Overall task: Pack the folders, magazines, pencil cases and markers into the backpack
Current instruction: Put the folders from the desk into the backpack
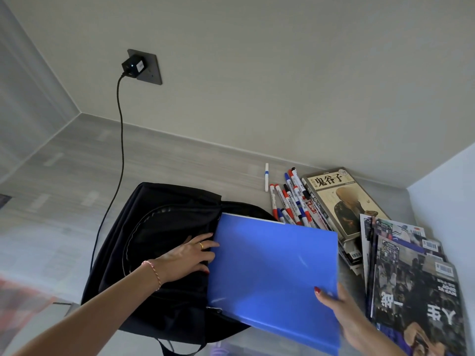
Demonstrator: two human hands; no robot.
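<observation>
We are at the step of loading the blue folder (273, 273) into the black backpack (159, 253). Our right hand (341, 314) pinches the folder at its near right corner, thumb on top, the fingers beneath hidden. The folder tilts away from that grip toward the bag, its far left edge over the opening. Our left hand (187, 255) lies at the mouth with fingers spread and mostly straight; whether it holds the fabric or only presses it, we cannot tell. Beyond the grip lie the markers (290, 201), with 1 white marker (266, 177) apart from them; the magazines (411, 273) sit just right of the gripping hand. We see no pencil cases. Next, we judge, the left hand must keep the mouth wide while the right slides the folder's leading edge inside.
</observation>
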